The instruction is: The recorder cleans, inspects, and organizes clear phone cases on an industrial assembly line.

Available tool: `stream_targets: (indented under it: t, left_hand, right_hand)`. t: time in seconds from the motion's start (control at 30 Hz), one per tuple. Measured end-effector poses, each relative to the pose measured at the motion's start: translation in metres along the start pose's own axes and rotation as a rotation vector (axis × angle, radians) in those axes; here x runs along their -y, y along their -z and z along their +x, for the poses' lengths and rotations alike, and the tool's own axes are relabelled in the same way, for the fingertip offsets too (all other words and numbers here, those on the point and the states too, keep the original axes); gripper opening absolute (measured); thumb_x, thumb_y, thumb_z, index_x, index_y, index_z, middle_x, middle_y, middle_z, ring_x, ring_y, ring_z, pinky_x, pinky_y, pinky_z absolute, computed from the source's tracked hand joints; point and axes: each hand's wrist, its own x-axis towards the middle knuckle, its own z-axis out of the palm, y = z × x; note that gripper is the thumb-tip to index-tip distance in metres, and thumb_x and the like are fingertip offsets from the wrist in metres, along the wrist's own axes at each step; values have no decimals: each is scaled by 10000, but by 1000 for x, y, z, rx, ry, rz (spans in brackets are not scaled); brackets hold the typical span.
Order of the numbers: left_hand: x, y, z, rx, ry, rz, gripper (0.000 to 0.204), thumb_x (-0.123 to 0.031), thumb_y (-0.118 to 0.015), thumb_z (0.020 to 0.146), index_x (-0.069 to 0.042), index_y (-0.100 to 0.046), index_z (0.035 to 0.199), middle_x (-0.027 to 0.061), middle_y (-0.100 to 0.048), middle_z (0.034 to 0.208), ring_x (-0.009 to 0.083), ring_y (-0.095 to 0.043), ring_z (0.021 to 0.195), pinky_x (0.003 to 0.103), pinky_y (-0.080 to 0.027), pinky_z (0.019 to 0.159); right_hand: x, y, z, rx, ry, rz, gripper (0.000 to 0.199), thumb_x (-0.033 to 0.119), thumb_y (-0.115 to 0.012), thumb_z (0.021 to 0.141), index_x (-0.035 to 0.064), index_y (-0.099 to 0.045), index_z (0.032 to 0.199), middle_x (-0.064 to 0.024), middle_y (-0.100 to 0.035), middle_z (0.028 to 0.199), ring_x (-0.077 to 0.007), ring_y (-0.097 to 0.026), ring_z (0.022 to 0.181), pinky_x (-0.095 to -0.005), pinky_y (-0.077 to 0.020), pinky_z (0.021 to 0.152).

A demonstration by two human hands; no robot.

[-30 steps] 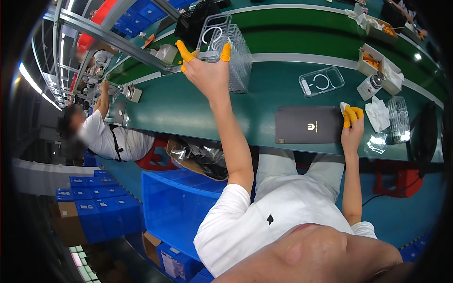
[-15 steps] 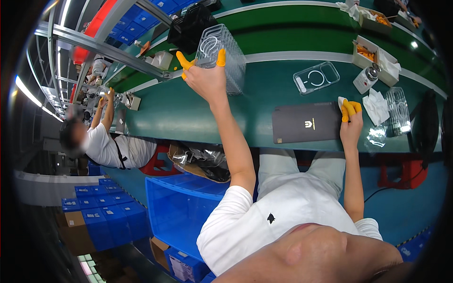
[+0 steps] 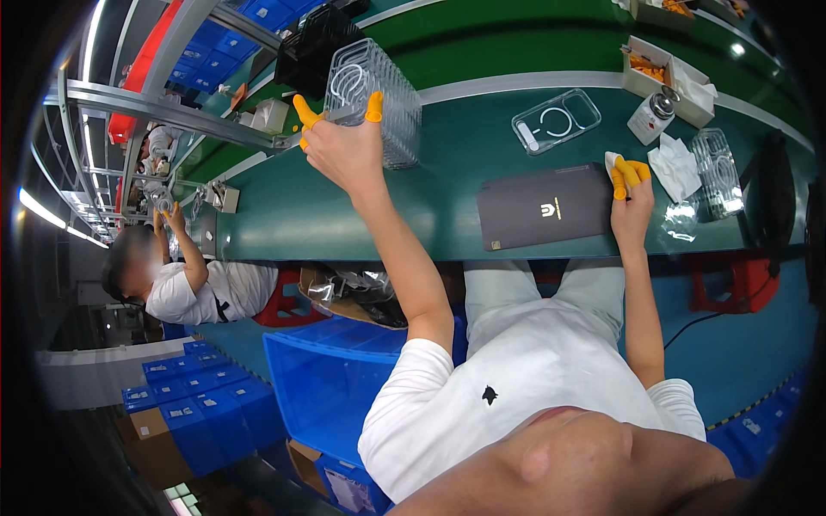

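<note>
My left hand [image 3: 344,159] wears yellow finger cots and is open, thumb and forefinger spread wide. It lies against the near end of an upright stack of clear phone cases [image 3: 398,120]; whether it grips any is not visible. My right hand [image 3: 632,206], also in yellow finger cots, is closed on a folded white wipe [image 3: 611,163]. It rests at the right edge of a flat dark grey sleeve [image 3: 516,211] with a light emblem. Beyond the sleeve lies a single clear phone case [image 3: 575,129] with a white ring.
A small white bottle [image 3: 647,122], a box of orange finger cots [image 3: 632,77], crumpled tissue [image 3: 675,168] and more clear cases [image 3: 718,176] stand at right. A black tray stack [image 3: 314,47] is far left. Beside me sits a blue bin [image 3: 318,387]; a co-worker [image 3: 206,288] sits at left.
The whole view has shifted slightly, so the bench things appear farther left. Both hands keep nearly the same places beside the case stack and the sleeve. The co-worker's arms have moved a little.
</note>
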Motion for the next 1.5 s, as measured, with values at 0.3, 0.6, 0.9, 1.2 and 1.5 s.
stream_targets:
  t: [0.3,0.6,0.9,1.2,1.5]
  left_hand:
    - [2,4,2,69,1,31,869,-657,-850,633,100,-667,1019,283,-664,1066,452,-627,1066,508,-506,930]
    - [-56,17,-40,-418,-236,-571,800,-335,-832,818,46,-480,1427,195,-580,1264,363,-532,1149,458,-421,987]
    - [-104,-42,-127,885,-725,-417,868,-363,-846,791,-63,-442,1499,261,-529,1366,455,-412,1378,510,-370,1109]
    - [-125,-47,-128,801,-689,-375,891,-332,-910,671,-54,-528,1426,156,-663,1115,318,-604,1047,435,-428,938]
    - [-75,34,-144,869,-611,-776,956,-207,-892,594,-103,-489,1454,87,-636,1240,295,-533,1136,411,-349,1033]
  right_hand:
    - [0,0,1,15,-44,28,264,-45,-592,925,-36,-665,1179,-183,-619,1165,-339,-628,1057,-347,-485,913]
    - [-23,2,1,-118,-112,256,261,-15,-595,964,-16,-647,1220,-130,-624,1125,-254,-642,982,-321,-513,836]
    - [-27,64,47,71,-381,1573,284,138,-541,1039,4,-571,1287,-77,-608,1154,-180,-587,1005,-312,-469,776]
    - [-43,113,79,-139,-273,968,284,56,-599,983,-40,-601,1251,-164,-652,1221,-243,-646,1164,-376,-462,1105]
    - [-27,115,98,-236,-367,707,246,41,-509,1012,-13,-559,1246,-120,-630,1013,-184,-640,847,-301,-530,781]
